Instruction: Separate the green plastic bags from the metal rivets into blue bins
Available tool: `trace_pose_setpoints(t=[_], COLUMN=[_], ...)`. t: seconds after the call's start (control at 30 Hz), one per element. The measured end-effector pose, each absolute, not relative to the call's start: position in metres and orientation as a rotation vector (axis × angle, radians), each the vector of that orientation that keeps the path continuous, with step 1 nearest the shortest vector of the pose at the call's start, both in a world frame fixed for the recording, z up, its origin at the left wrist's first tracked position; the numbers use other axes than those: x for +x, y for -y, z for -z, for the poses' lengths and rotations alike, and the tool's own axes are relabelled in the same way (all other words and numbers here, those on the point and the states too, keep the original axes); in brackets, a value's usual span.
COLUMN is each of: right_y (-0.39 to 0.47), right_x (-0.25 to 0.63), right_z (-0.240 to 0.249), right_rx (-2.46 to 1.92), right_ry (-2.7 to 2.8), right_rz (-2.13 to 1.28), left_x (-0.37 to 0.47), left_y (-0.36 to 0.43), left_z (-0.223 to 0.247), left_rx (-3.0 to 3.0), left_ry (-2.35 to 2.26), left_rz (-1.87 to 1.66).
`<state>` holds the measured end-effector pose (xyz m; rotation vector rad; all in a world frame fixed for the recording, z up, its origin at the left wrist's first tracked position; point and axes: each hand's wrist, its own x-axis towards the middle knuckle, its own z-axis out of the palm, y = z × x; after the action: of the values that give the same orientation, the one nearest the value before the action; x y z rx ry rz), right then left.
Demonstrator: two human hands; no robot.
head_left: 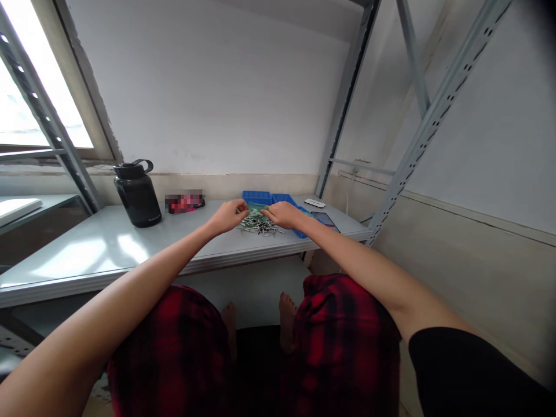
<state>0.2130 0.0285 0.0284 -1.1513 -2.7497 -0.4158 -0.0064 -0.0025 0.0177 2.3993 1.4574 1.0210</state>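
Note:
My left hand [228,216] and my right hand [284,215] face each other over the far part of the grey shelf table [167,246]. Between them is a thin, see-through greenish plastic bag [257,207], its sides pinched by the fingers of both hands. Just below the bag lies a loose heap of small thin metal pins [263,227], which look like rivets or nails. Whether any pins are inside the bag is hard to make out at this size.
Blue plastic bins [256,197] stand behind my hands, partly hidden by the right one. To the right lie a phone [325,220] and a small white object [315,202]. A dark bottle [138,197] and a red item [186,202], partly blurred out, are leftward. Metal uprights [347,110] frame the table.

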Motion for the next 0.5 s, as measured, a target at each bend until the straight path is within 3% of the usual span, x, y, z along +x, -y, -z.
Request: trace_pose_setpoints(t=[0.5], right_y=[-0.0307], right_x=[0.2141], right_z=[-0.0279], right_rx=[-1.163], right_ry=[2.755], right_rz=[0.443], left_x=[-0.0062], left_y=[0.0019], left_z=[-0.0171], left_rx=[2.395], left_ry=[-1.427], left_rz=[-1.029])
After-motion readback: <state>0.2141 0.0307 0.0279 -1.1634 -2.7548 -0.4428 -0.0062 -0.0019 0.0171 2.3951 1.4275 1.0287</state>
